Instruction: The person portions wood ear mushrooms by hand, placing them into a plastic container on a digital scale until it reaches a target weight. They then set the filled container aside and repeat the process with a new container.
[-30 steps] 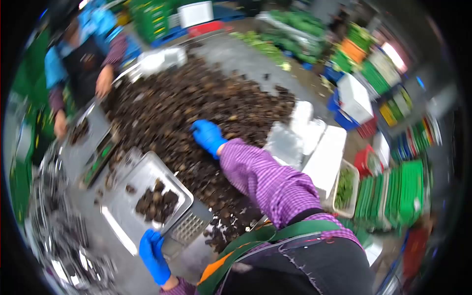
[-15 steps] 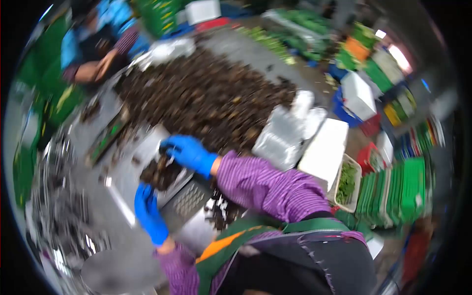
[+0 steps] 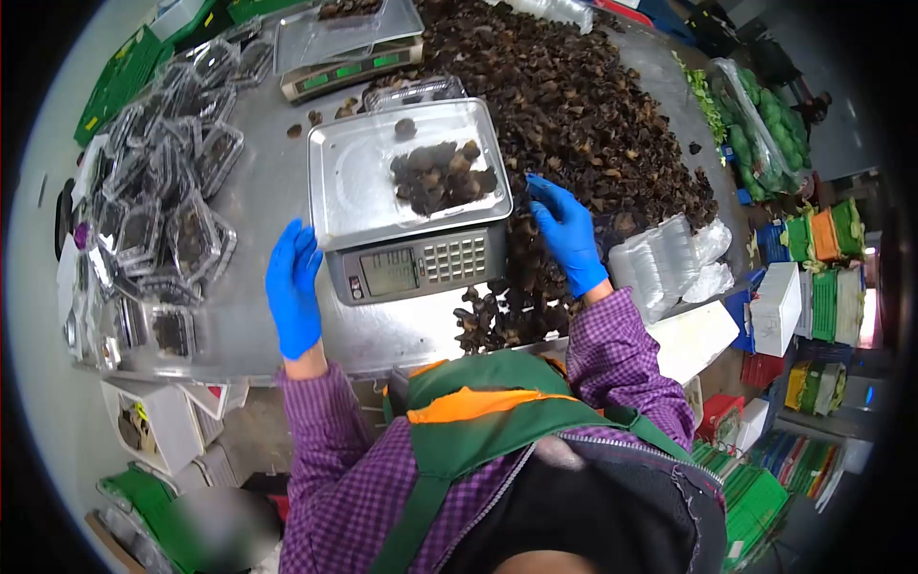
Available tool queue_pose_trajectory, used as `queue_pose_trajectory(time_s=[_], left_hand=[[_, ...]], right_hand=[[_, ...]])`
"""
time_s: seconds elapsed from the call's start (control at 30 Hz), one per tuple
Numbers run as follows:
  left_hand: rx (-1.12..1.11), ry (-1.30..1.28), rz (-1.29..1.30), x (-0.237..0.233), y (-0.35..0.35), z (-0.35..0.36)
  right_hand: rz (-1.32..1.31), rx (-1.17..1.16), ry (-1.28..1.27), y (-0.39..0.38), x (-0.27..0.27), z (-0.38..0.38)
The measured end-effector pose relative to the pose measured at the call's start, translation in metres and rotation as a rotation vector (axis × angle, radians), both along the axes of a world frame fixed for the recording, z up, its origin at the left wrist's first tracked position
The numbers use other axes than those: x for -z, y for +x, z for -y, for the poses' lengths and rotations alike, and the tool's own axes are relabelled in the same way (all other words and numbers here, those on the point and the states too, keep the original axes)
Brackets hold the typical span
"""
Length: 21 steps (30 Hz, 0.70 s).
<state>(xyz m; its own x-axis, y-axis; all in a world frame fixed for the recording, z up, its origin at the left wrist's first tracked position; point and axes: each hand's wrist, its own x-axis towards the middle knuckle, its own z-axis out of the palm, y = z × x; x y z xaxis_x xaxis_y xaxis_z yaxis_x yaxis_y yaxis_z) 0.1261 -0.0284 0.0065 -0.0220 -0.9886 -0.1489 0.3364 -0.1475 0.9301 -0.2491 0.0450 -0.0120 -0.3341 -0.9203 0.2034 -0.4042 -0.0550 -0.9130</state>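
A digital scale [image 3: 421, 266] stands in front of me, with a pile of dark, wood-ear-like mushrooms [image 3: 442, 179] on its metal tray [image 3: 354, 177]. One small piece lies apart from that pile, nearer the tray's far edge. At the scale's left side is my blue-gloved left hand [image 3: 295, 292], empty, its fingers stretched out close to the tray's corner. My right hand [image 3: 567, 230], also in a blue glove, hovers to the right of the scale by the big mushroom heap [image 3: 564, 105]. Its fingers are apart and hold nothing that I can see.
Clear plastic boxes [image 3: 191, 230], several with dark contents, are piled on the left of the metal table [image 3: 263, 330]. A second scale [image 3: 349, 62] stands beyond mine. Stacked clear trays [image 3: 655, 268] and a white foam box [image 3: 693, 340] sit at right.
Both hands held a dark mushroom clump over the tray; now they are apart and empty, and mushrooms lie on the tray. My view has turned, showing the scale upright before me.
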Motion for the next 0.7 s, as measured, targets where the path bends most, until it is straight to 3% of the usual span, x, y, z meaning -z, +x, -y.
queue_pose_trajectory(time_s=[0.13,0.37,0.53,0.57,0.7], left_hand=[[0.226,-0.052,0.045,-0.011,-0.026,0.031],[0.227,0.101,0.008,0.018,-0.075,0.106],[0.265,0.256,-0.066,0.051,-0.096,0.152],[0.280,0.274,-0.089,0.053,-0.101,0.159],[0.248,0.212,-0.170,0.037,-0.115,0.158]], right_hand=[[0.100,0.070,0.122,0.003,0.002,-0.028],[0.206,0.008,0.092,0.026,-0.005,-0.034],[-0.141,-0.161,0.046,0.058,-0.034,-0.004],[-0.269,-0.213,-0.059,0.059,-0.028,0.008],[-0.438,-0.270,0.111,0.073,-0.014,0.041]])
